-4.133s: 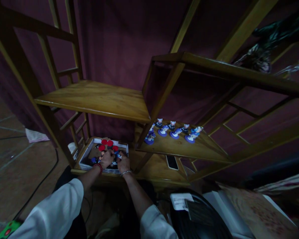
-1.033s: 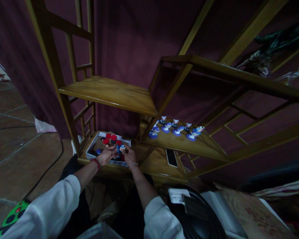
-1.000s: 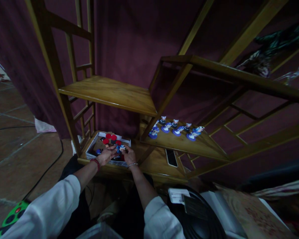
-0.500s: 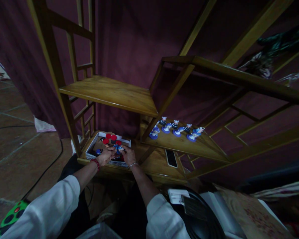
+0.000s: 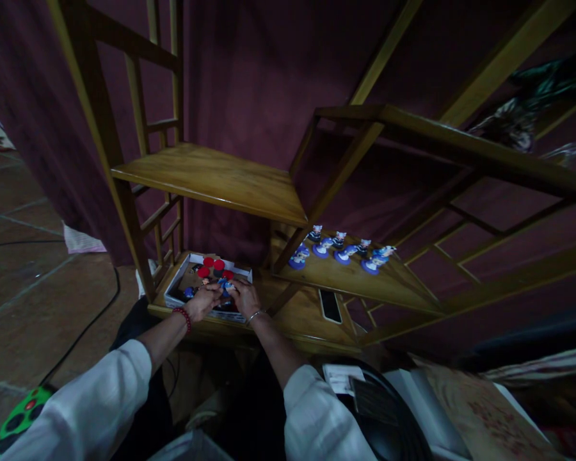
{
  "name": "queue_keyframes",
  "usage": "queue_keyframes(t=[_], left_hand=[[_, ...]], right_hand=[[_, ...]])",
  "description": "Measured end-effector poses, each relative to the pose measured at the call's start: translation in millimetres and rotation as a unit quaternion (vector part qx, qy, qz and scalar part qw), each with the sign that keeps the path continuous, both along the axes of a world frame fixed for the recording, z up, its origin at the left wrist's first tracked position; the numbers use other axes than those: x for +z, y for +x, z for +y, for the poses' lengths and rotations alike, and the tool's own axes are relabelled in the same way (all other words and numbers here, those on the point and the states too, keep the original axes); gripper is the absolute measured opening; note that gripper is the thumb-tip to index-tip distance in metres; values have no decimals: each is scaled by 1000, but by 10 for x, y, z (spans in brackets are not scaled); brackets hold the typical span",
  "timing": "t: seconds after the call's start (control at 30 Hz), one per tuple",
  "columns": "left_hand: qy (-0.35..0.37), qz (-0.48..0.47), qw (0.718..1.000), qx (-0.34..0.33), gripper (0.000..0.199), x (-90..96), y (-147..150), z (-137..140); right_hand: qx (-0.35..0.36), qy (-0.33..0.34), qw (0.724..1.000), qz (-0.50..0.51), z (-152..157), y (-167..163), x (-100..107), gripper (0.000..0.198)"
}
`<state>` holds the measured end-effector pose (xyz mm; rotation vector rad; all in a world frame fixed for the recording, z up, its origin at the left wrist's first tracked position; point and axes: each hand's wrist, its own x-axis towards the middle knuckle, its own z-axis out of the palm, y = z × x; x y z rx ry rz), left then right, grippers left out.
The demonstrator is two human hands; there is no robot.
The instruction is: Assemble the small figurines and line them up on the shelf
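Observation:
Both hands meet over a shallow white cardboard box [image 5: 176,287] on the low wooden shelf. Between their fingertips is a small blue-and-white figurine [image 5: 226,285], partly covered by the fingers. My left hand [image 5: 205,302], with a red bead bracelet at the wrist, grips it from the left. From the right, my right hand [image 5: 244,297], wearing a thin bangle, pinches the same figurine. Inside the box lie several red round pieces [image 5: 218,265] and a dark blue small piece [image 5: 189,292]. The hands hide the box's front right part.
To the right, a raised shelf [image 5: 317,278] carries several figurines [image 5: 346,253] on purple or black bases. A phone [image 5: 330,306] lies on the lower board. An upper shelf [image 5: 211,179] juts out above the box. A black round object with papers [image 5: 343,378] sits at front right.
My right hand's fingers have shifted slightly left and cover more of the figurine. The view has moved a little; the box and shelf figurines stay in place.

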<state>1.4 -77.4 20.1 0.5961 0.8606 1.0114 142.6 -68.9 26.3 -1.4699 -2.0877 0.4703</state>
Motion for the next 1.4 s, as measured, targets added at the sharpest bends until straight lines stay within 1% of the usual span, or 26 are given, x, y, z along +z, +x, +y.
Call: queue_keyframes(t=[0.2, 0.53, 0.6, 0.73, 0.9, 1.0, 1.23, 1.4], left_hand=[[5, -2, 1000, 6, 5, 19, 12, -16], [8, -1, 1000, -3, 7, -58, 13, 8], [7, 0, 1000, -6, 8, -53, 7, 5], [-3, -15, 1000, -6, 10, -7, 11, 6], [-27, -56, 998, 25, 15, 60, 67, 40], [-32, -75, 996, 24, 16, 82, 79, 49], [-18, -70, 997, 22, 19, 88, 25, -14], [-18, -90, 995, 25, 22, 122, 7, -66]], right_hand=[[-39, -15, 999, 6, -34, -44, 22, 28], [-142, -75, 987, -2, -114, -160, 110, 25], [-143, -83, 986, -9, -122, -159, 134, 26], [-123, -71, 990, -2, -125, -116, 191, 28], [-120, -62, 990, 31, -117, -43, 260, 30], [-117, -71, 989, 57, -120, -10, 275, 30], [-129, -98, 980, 113, -167, 10, 221, 30], [-127, -104, 969, 187, -166, 31, 145, 31]])
